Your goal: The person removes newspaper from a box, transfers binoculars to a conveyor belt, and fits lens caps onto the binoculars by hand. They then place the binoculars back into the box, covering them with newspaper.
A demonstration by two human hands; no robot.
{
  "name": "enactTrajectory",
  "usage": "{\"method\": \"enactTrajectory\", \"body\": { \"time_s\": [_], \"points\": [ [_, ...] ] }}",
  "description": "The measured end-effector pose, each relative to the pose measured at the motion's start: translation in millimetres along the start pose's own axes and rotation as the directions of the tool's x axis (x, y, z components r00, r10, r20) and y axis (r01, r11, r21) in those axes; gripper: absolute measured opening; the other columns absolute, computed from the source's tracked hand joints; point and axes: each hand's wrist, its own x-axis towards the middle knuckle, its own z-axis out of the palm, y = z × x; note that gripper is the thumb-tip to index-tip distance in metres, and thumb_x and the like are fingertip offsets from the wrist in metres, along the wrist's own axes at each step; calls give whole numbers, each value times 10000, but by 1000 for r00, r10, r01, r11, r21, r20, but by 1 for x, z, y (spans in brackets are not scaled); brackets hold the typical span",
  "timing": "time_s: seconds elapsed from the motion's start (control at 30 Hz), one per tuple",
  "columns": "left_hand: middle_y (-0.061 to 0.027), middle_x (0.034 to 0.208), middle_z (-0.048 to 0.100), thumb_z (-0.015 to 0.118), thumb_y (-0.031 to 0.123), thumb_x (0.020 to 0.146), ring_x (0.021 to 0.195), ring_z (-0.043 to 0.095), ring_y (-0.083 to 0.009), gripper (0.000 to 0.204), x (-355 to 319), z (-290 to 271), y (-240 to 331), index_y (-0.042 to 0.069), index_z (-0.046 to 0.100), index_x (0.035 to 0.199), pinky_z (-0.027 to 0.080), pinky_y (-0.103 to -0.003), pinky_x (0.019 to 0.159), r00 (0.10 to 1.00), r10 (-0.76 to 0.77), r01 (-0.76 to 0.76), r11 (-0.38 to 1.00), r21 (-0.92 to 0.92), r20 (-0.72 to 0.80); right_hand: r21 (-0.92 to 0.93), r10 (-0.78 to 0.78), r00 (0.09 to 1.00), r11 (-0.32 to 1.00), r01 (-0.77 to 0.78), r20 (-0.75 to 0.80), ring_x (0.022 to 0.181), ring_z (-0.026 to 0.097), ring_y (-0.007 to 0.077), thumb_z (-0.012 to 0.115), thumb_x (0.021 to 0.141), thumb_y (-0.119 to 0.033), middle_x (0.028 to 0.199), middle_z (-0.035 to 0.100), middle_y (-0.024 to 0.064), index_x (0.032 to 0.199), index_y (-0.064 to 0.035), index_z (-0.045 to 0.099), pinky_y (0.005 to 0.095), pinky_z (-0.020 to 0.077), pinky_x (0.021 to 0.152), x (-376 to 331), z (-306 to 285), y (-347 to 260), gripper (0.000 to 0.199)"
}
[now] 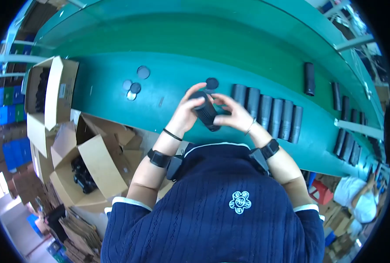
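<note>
A black ribbed cylinder (pixel 206 115) is held tilted above the near edge of the green table, in front of my body. My left hand (pixel 187 113) wraps around its upper part, fingers over the far side. My right hand (pixel 238 115) grips it from the right, with the thumb against its lower side and the fingers curled near the top. Just beyond the hands lies a black round disc (pixel 212 83). To the right, several similar black cylinders (pixel 265 109) lie side by side in a row.
Several small round discs (pixel 143 72) are scattered on the green table (pixel 103 87) at left. One more cylinder (pixel 309 79) lies farther right, and others (pixel 346 144) beyond a metal strut. Open cardboard boxes (pixel 100 162) with black parts stand at left; a red object (pixel 321 192) is low right.
</note>
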Motion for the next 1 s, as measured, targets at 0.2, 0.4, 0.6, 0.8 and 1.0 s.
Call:
{"method": "enactTrajectory", "body": {
  "time_s": [0.2,0.4,0.6,0.8,1.0],
  "points": [
    [-142,1264,493,508,579,905,1143,497,-290,689,77,36,-32,116,359,1393,377,-424,1002,956,-87,108,992,59,-280,-95,-28,943,995,-4,-332,1118,508,210,787,717,-178,1202,515,129,1406,-45,261,351,408,964,-24,-62,30,877],
    [-349,1225,485,725,527,753,1111,531,-436,1065,112,37,-109,-99,163,1405,460,-446,931,988,80,126,89,988,-133,-239,0,561,904,-354,-828,881,632,288,745,774,-326,1000,615,175,1353,-115,308,383,511,772,-1,-225,98,755],
    [-127,1196,552,783,73,707,1119,536,-182,818,97,25,-88,-20,314,1371,444,-338,953,988,-139,29,587,809,65,-346,163,529,593,-727,-833,1072,555,435,727,759,-321,1181,564,252,1453,-252,250,492,458,902,-3,-269,152,845],
    [-149,1244,481,732,43,710,1172,501,-238,707,45,26,-48,42,380,1323,397,-340,999,970,-188,1,642,767,157,-281,-157,768,959,-32,-621,765,613,142,611,894,-139,897,651,58,1012,-47,653,286,498,684,-2,-174,81,155],
    [-144,1226,452,721,113,766,1178,467,-245,635,34,25,-62,71,397,1311,403,-352,980,959,-168,-65,653,754,228,524,187,978,844,-112,-93,646,547,46,589,934,-158,820,595,-15,1105,-60,600,181,449,560,-35,-51,23,197]
  ]
}}
